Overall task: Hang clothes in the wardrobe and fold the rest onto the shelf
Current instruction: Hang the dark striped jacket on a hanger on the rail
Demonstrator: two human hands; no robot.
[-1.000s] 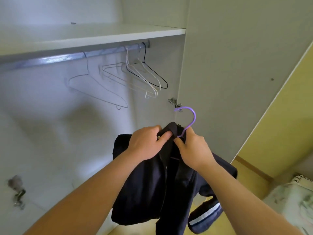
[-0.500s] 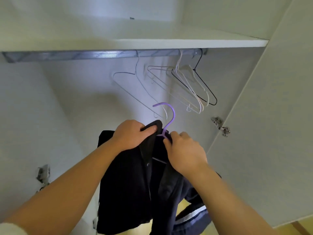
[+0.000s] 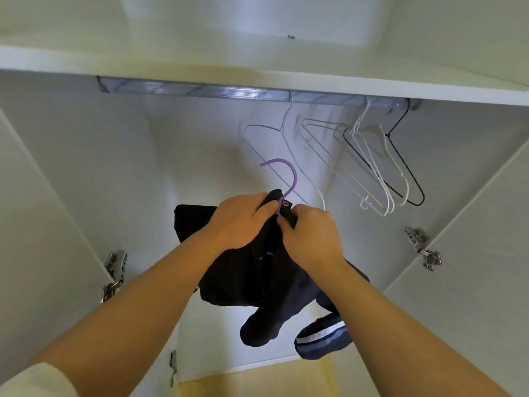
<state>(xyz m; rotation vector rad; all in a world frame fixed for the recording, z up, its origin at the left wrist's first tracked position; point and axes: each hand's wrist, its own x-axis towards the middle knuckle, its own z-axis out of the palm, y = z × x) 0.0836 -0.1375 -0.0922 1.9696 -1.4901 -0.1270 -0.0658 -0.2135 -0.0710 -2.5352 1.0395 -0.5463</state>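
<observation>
Head view: dark jacket (image 3: 243,279) on a purple hanger (image 3: 289,174), held inside the wardrobe, below the rail (image 3: 200,89).
Left hand (image 3: 237,222): grips the collar left of the hook.
Right hand (image 3: 312,239): pinches the collar right of the hook.
Hanger: hook upright, tip curling left.
Jacket: long axis vertical, sleeves lowest.

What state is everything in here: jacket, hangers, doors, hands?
Purple hanger: hook free, below the rail.
Dark jacket: draped on that hanger, not yet hung.
Empty hangers: hanging on the rail.
Wardrobe doors: open.
Left hand: grips the collar.
Right hand: grips the collar by the hook.
</observation>
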